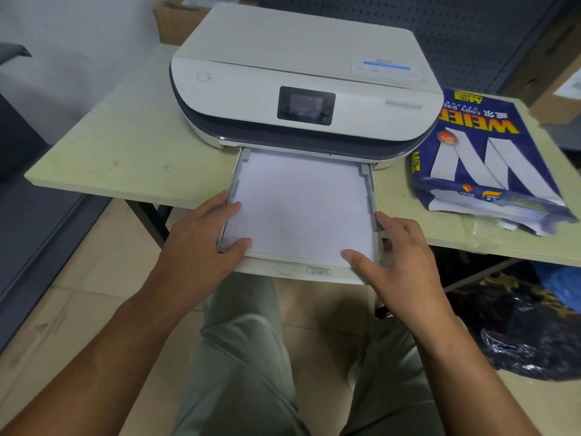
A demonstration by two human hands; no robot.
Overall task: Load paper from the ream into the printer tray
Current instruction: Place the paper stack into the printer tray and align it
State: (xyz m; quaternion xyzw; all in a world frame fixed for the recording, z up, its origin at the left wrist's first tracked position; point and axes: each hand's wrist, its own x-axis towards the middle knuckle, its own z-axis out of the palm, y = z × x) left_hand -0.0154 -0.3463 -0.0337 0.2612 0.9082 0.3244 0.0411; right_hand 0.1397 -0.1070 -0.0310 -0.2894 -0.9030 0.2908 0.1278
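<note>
A white printer [301,73] stands on a pale table [125,146]. Its paper tray [295,269] is pulled out over the table's front edge, and a stack of white paper [298,202] lies flat inside it. My left hand [201,243] grips the tray's near left corner, thumb and forefinger resting on the paper. My right hand [399,256] holds the near right corner, thumb on the sheet and fingers along the tray's side rail. The blue and white ream [484,158], torn open at its near end, lies to the right of the printer.
Cardboard boxes [176,20] sit behind the printer at the back left. A black plastic bag [531,341] lies on the tiled floor under the table's right side. A dark perforated panel [471,36] stands behind the table. My legs are below the tray.
</note>
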